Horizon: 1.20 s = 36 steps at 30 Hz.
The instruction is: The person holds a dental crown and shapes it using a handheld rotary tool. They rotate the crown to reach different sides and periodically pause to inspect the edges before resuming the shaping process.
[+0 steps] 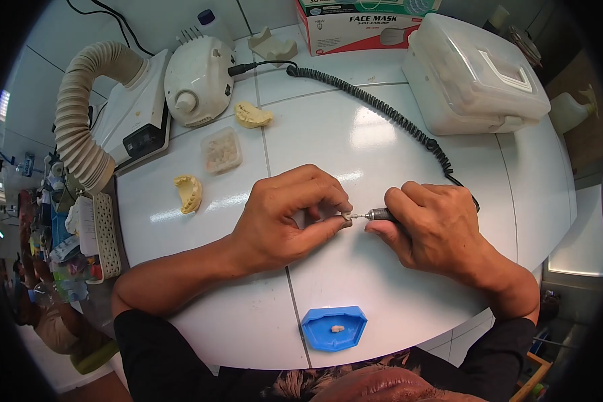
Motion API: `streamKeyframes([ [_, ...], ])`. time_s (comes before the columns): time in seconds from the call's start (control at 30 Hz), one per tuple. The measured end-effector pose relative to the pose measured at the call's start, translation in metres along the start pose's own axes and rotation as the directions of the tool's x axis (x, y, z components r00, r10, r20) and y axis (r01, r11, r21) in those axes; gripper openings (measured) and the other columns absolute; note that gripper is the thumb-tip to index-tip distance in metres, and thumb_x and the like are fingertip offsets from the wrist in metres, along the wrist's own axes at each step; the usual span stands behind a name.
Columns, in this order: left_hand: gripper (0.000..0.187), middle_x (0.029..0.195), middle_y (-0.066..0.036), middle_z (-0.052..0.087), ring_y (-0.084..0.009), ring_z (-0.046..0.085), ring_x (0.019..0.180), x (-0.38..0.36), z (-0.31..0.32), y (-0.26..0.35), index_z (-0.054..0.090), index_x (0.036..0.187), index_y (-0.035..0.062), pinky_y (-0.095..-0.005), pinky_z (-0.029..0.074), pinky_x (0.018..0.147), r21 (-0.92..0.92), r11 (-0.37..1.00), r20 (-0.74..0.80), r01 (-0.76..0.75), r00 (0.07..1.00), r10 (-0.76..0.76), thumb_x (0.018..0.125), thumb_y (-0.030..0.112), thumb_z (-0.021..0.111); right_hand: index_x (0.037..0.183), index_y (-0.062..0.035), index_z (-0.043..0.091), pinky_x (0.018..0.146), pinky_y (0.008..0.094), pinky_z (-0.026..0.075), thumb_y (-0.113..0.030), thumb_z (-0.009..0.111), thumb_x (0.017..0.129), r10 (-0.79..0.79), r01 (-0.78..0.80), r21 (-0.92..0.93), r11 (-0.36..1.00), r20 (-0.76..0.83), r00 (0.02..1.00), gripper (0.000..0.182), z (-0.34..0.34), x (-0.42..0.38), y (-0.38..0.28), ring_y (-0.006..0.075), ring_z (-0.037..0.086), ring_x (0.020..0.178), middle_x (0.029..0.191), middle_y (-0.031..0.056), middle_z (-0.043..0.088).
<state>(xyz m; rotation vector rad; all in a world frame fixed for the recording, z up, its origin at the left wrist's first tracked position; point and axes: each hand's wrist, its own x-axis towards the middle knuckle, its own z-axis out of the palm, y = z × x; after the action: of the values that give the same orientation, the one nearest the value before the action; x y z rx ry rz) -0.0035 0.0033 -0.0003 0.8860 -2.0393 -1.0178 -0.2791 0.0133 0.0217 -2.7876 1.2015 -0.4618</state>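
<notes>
Metal bit (359, 216) is pointing at close quarters toward the left hand (281, 218), and that's where trouble is looming! The left grip is pinching a tiny piece (346, 216) between thumb and fingertips, just above the bench (248, 311); whether the bit is touching it, or spinning, I'm not managing to tell. The right grip is closing around a dark handpiece (383, 214). With so little of the piece showing, a skidding bit could be nicking bare skin, and a loosening pinch could be sending it flying. Coiled cord (382, 110) is running from the motor unit (197, 80) toward the right wrist, so a snag could be jerking the aim. Near the body, 1 pale bit of material (338, 329) is sitting in a blue tray (333, 345), where a stray sleeve could be knocking it
</notes>
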Motion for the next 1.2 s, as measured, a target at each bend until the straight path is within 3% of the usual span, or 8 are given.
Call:
streamKeyframes([
  [0.1, 0.021, 0.106, -0.01, 0.078, -0.013, 0.074, 0.086, -0.002, 0.0004, 0.0007, 0.08, 0.107, 0.0015, -0.0264, 0.057, 0.071, -0.036, 0.998, 0.016, 0.056, 0.998, -0.055, 0.088, -0.004, 0.086, 0.083, -0.0108, 0.064, 0.049, 0.0383, 0.049, -0.047, 0.078, 0.103, 0.0, 0.0, -0.006, 1.0, 0.008, 1.0, 0.044, -0.0001, 0.0, 0.0004, 0.0247, 0.067, 0.054, 0.067, 0.0048, 0.061],
  [0.6, 0.018, 0.098, -0.011, 0.079, -0.0139, 0.075, 0.08, -0.0039, 0.0023, 0.0016, 0.081, 0.102, -0.0002, -0.0263, 0.056, 0.066, 0.044, 0.999, -0.028, -0.018, 0.999, 0.019, 0.087, -0.003, 0.09, 0.082, -0.0108, 0.063, 0.048, 0.0372, 0.047, -0.049, 0.075, 0.105, -0.004, 0.004, -0.032, 0.999, 0.017, 1.0, 0.046, -0.0001, -0.0005, -0.0009, 0.0231, 0.064, 0.051, 0.066, 0.004, 0.058],
  [1.2, 0.016, 0.099, -0.011, 0.08, -0.0151, 0.077, 0.083, -0.0039, 0.0033, 0.0008, 0.08, 0.102, -0.0016, -0.027, 0.059, 0.07, 0.024, 0.999, -0.022, 0.032, 0.999, -0.031, 0.088, -0.006, 0.088, 0.083, -0.0117, 0.064, 0.048, 0.0363, 0.048, -0.051, 0.071, 0.107, 0.008, -0.007, -0.046, 0.999, 0.015, 1.0, 0.047, 0.0028, -0.001, -0.0012, 0.022, 0.065, 0.051, 0.067, 0.0041, 0.059],
])
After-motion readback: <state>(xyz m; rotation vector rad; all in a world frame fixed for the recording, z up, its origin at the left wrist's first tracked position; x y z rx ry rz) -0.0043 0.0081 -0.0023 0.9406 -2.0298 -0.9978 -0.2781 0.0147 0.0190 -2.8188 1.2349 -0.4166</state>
